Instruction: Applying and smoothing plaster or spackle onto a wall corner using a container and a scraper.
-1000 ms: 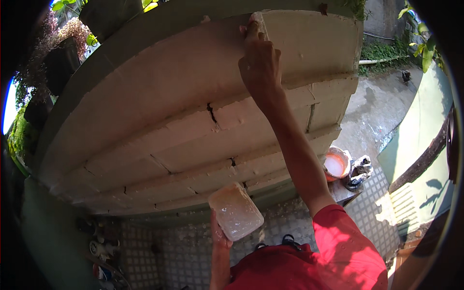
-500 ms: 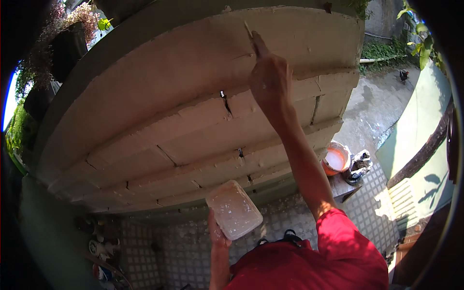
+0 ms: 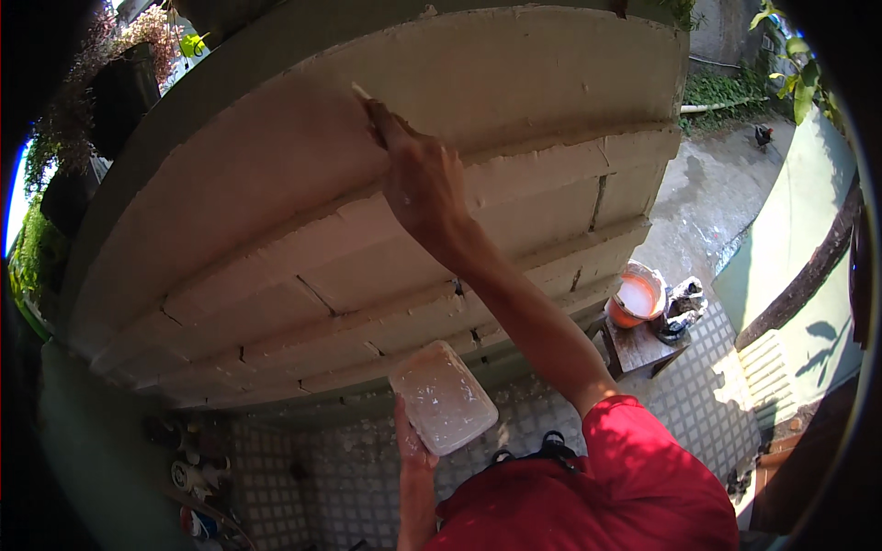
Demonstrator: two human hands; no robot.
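Observation:
My left hand (image 3: 412, 435) is closed on the near left edge of a pale, rounded rectangular plastic tub (image 3: 445, 400) spotted with white. It is held low in front of my body. My right arm reaches up and across a curved, stepped masonry surface (image 3: 276, 165) coated in a pale finish. In my right hand (image 3: 424, 179) is a slim hand tool with a pale tip (image 3: 360, 91); most of it is hidden by my fingers, so its exact kind does not show. The tip is against or very close to the uppermost broad band. Dark cracks run through the lower steps.
To the right, an orange bucket (image 3: 638, 296) with whitish contents stands on a small wooden stool (image 3: 643, 349), beside a crumpled plastic bag (image 3: 682, 308). Several containers (image 3: 188, 473) sit at lower left. Checkered tiles (image 3: 717, 386) cover the floor. Hanging plants (image 3: 69, 129) are at upper left.
My right hand and its tool have swept left and somewhat down along the top band. The left hand and tub stay almost where they were.

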